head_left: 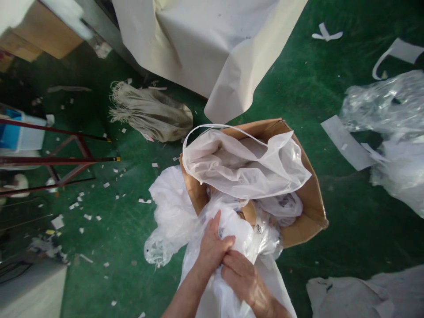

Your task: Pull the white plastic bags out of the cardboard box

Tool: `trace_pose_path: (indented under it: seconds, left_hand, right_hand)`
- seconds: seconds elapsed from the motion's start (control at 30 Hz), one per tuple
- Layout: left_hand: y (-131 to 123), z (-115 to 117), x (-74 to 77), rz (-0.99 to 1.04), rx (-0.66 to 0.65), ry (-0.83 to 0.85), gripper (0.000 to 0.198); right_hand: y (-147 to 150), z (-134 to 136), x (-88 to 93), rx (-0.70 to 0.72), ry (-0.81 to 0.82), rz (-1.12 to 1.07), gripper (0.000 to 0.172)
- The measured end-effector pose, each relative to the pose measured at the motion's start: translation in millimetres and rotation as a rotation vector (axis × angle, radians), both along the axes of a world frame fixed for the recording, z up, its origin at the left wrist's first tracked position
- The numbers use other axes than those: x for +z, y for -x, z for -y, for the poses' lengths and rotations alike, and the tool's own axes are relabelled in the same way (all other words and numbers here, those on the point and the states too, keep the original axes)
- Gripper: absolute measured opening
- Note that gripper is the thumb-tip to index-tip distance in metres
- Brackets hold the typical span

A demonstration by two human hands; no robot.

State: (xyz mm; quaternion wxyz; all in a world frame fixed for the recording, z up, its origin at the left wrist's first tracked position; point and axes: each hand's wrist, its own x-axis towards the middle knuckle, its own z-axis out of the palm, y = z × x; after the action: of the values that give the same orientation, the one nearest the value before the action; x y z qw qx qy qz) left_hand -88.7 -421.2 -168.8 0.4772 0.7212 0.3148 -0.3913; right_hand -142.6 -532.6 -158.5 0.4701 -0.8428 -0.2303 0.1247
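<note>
My left hand (pixel 213 243) lies on crumpled white plastic (pixel 233 221) at the near side of a cardboard box (pixel 309 198), its thumb and a finger spread apart. My right hand (pixel 240 274) is just beside it, touching it near the thumb, with its fingers curled into the same plastic. The box holds an opened translucent white bag (pixel 225 172) with a thin looped edge, and more clear plastic. Some of the white plastic spills over the near side of the box, under both hands.
A grey-green sack (pixel 155 110) lies on the green floor beyond the box. White sheeting (pixel 212 48) hangs at the top. A dark red metal frame (pixel 79 154) stands left. Clear plastic (pixel 384 106) and paper scraps lie right; another white bag (pixel 172 203) sits beside the box.
</note>
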Motion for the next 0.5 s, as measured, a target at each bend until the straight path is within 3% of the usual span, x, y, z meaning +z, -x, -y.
trace_pose_path:
  seconds: [0.13, 0.33, 0.43, 0.5]
  left_hand:
    - [13, -16, 18.5, -0.027, 0.016, -0.047, 0.059]
    - [22, -39, 45.9, -0.112, 0.246, 0.002, 0.051]
    - [20, -52, 51.9, -0.238, 0.393, 0.130, 0.047]
    - [14, -59, 54.8, -0.240, 0.387, 0.251, 0.061]
  right_hand:
    - [3, -14, 14.0, 0.002, -0.087, 0.076, 0.040]
    - [-2, -32, 31.1, 0.102, -0.085, 0.152, 0.046]
    - [2, -53, 29.1, 0.221, -0.068, 0.183, 0.040]
    - [8, -72, 24.7, 0.274, -0.037, 0.148, 0.038]
